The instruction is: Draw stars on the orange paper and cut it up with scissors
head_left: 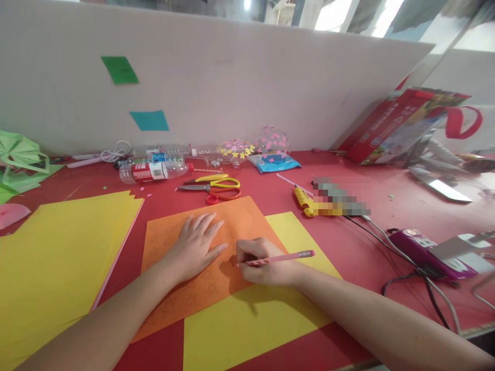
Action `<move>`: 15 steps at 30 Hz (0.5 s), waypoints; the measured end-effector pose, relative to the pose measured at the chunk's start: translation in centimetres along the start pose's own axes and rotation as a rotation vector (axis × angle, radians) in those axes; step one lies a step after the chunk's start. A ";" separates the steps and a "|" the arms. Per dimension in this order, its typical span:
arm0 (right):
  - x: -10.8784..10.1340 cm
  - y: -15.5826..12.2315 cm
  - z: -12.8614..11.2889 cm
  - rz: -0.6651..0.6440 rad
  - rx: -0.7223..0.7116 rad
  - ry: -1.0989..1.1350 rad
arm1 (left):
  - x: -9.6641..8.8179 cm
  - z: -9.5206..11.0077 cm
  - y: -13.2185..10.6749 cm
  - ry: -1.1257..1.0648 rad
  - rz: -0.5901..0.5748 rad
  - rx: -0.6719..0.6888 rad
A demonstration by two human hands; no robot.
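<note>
My right hand (263,260) grips a pink pencil (284,257), its eraser end pointing right and its tip close to an orange sheet of paper (243,221). My left hand (201,242) lies flat on the same sheet with fingers spread. Faint star-like pencil marks run along the left and lower part of the orange paper. Under it sits a yellow sheet (247,330), showing at the right and below. Beyond the orange sheet lie scissors (216,186) with yellow and orange handles and a yellow cutter (211,178).
A stack of yellow paper (65,257) covers the table's left. Plastic bottles (154,170) and a blue packet (276,163) line the white partition (216,77). At right are a yellow glue gun (305,201), cables, a purple box (429,255) and a red bag (402,123).
</note>
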State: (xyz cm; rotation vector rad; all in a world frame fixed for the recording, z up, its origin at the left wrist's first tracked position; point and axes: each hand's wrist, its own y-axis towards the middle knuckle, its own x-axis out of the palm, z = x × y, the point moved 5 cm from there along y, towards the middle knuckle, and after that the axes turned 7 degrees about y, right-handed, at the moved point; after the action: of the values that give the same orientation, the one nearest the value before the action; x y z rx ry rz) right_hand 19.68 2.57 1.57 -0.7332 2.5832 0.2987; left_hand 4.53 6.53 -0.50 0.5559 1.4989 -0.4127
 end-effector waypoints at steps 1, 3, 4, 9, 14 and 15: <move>0.0 0.0 0.1 -0.001 -0.010 0.014 | 0.0 0.0 0.0 0.004 -0.003 0.000; -0.1 0.0 0.3 0.001 -0.022 0.052 | 0.0 0.1 0.0 0.008 -0.014 0.001; -0.2 0.0 0.5 0.008 -0.025 0.077 | 0.0 0.1 0.0 0.008 -0.019 0.000; -1.2 0.2 1.2 0.103 0.055 0.286 | -0.1 0.1 0.1 0.014 -0.026 0.000; -1.4 -0.2 0.9 0.079 0.102 0.287 | -0.2 -0.2 0.1 0.019 -0.044 -0.003; -1.2 -0.3 0.8 0.038 0.106 0.283 | -0.2 -0.2 0.1 0.020 -0.047 -0.013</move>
State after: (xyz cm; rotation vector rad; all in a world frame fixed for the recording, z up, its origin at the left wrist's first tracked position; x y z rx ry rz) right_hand 21.01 3.09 1.41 -0.7348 2.8552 0.0723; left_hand 4.42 6.71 -0.27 0.5161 1.5349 -0.4346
